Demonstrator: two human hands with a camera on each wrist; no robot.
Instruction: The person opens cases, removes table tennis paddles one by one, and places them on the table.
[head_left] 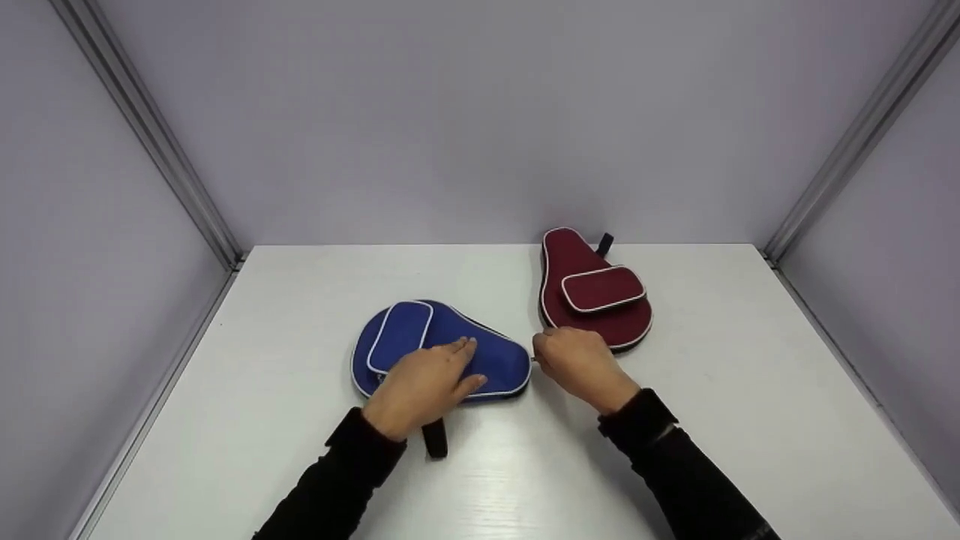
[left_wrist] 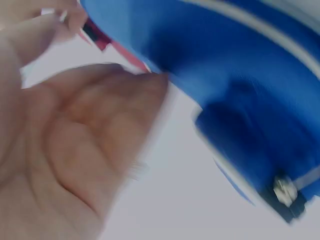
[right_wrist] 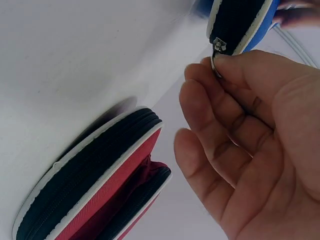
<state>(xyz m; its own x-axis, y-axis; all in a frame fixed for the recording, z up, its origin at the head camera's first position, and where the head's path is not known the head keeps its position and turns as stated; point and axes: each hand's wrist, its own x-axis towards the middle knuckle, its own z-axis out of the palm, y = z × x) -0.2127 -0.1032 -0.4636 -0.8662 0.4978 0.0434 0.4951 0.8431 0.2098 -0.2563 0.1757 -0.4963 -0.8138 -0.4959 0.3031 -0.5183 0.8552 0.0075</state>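
A blue table tennis bat case [head_left: 501, 366] with white piping lies flat on the table, its narrow end to the right. My left hand [head_left: 422, 384] rests on top of it with fingers extended, beside its zipped pocket [head_left: 403, 334]. At the narrow end my right hand [head_left: 581, 365] pinches the metal zipper pull [right_wrist: 215, 66] between thumb and forefinger. In the right wrist view, the slider sits on the black zipper band at the case's tip. The left wrist view is blurred and shows my left palm below the blue fabric.
A dark red bat case [head_left: 570, 259] of the same shape lies behind my right hand, close to it, narrow end toward the back wall. A black strap [head_left: 435, 441] sticks out in front of the blue case. Walls enclose the white table [head_left: 300, 277] at the back and sides.
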